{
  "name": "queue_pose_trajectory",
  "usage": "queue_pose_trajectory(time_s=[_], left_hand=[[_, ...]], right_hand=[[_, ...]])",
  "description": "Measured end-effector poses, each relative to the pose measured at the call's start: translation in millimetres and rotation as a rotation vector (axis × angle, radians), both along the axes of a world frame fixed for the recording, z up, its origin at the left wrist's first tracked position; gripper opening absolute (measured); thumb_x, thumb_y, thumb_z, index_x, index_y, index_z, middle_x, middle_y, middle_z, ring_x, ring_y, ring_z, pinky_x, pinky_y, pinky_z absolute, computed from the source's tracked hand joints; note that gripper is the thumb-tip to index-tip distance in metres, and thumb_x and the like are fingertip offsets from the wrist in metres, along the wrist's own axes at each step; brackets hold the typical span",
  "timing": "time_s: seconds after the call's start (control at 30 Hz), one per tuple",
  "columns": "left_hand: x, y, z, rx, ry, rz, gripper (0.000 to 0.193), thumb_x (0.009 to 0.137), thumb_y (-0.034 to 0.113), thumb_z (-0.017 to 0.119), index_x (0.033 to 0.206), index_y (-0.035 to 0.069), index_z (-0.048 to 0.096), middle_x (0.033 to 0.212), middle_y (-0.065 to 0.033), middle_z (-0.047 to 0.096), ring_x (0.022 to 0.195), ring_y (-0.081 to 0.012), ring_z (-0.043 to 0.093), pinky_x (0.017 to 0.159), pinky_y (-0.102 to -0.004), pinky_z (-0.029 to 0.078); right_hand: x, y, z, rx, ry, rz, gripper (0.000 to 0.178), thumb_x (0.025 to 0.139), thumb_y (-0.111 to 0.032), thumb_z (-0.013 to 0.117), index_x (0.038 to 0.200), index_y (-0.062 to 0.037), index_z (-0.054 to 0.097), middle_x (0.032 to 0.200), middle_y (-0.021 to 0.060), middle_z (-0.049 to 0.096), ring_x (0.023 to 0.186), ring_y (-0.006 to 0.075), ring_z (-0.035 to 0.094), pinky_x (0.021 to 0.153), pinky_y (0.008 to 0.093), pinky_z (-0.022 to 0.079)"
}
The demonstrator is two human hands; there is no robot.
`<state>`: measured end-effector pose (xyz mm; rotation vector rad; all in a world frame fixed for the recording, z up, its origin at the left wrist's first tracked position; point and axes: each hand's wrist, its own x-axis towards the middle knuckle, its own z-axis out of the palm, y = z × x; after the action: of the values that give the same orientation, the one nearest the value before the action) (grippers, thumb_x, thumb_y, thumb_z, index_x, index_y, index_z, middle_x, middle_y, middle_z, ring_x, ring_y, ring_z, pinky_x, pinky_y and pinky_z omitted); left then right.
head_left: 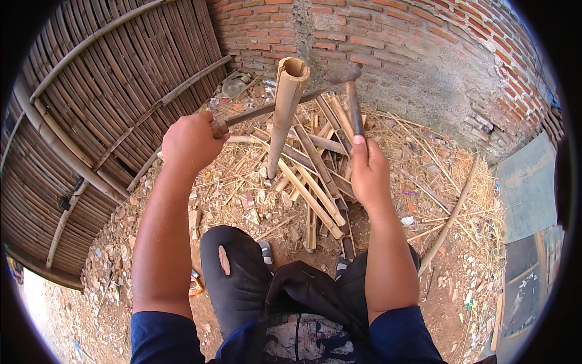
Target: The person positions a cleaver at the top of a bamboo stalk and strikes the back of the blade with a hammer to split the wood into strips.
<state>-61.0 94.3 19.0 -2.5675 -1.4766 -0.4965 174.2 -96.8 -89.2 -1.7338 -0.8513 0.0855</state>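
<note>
My left hand (191, 142) grips the wooden handle of a machete (254, 113), whose dark blade points right. An upright bamboo pole (285, 115) with a hollow, cracked top stands in front of me. The blade crosses the pole below its rim and its tip shows on the far side; I cannot tell whether it sits in a split or passes behind. In my right hand (371, 170) is a hammer (353, 100), closed around the handle, its head raised near the blade's tip. Split bamboo pieces (315, 200) lie heaped beyond my feet.
A slatted bamboo wall (121, 79) stands on the left, a brick wall (400, 36) at the back. Grey sheets (527, 188) lean on the right. A long stick (451, 212) lies on the littered ground, and an orange-and-black object (195, 286) sits beside my left knee.
</note>
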Motion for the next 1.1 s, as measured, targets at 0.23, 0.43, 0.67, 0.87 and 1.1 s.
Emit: queue_pose_trajectory(time_s=[0.23,0.43,0.67,0.87,1.1], left_hand=[[-2,-3,-1,0.035,0.009,-0.002,0.038,0.084,0.044,0.082,0.093,0.009,0.069,0.082,-0.0101,0.073,0.085,-0.0332,0.072,0.075,-0.0473,0.056],[1,-6,-3,0.011,0.027,0.003,0.038,0.083,0.045,0.082,0.097,0.011,0.071,0.084,-0.0097,0.074,0.086,-0.0326,0.072,0.075,-0.047,0.056],[2,-6,0,0.03,0.02,-0.021,0.038,0.083,0.045,0.082,0.099,0.011,0.072,0.087,-0.0109,0.074,0.089,-0.0337,0.072,0.078,-0.0466,0.057],[4,-10,-4,0.013,0.016,-0.027,0.038,0.084,0.043,0.081,0.102,0.011,0.073,0.09,-0.0116,0.075,0.092,-0.0338,0.072,0.08,-0.0471,0.057],[6,-14,1,-0.014,0.026,-0.031,0.039,0.084,0.043,0.082,0.104,0.011,0.072,0.093,-0.0114,0.075,0.094,-0.0336,0.072,0.081,-0.0474,0.057]], right_hand=[[-19,-3,16,0.04,-0.234,-0.018,0.043,0.11,-0.04,0.048,0.1,-0.0004,0.061,0.071,0.0179,0.063,0.061,0.0392,0.061,0.058,0.0453,0.046],[-8,-17,31,-0.081,-0.092,0.016,0.046,0.11,-0.043,0.048,0.101,0.0006,0.061,0.071,0.0185,0.062,0.065,0.0363,0.062,0.062,0.0446,0.047],[-15,4,8,-0.165,-0.189,-0.051,0.042,0.109,-0.04,0.05,0.098,-0.0014,0.06,0.073,0.0221,0.063,0.07,0.0438,0.064,0.063,0.0478,0.049],[-7,-13,18,0.008,-0.104,-0.003,0.044,0.111,-0.041,0.048,0.097,-0.0011,0.06,0.068,0.0161,0.059,0.062,0.0318,0.059,0.061,0.0427,0.046],[-7,-2,2,-0.084,-0.201,-0.042,0.046,0.11,-0.044,0.047,0.106,-0.0006,0.061,0.071,0.0167,0.062,0.065,0.0347,0.062,0.065,0.0451,0.048]])
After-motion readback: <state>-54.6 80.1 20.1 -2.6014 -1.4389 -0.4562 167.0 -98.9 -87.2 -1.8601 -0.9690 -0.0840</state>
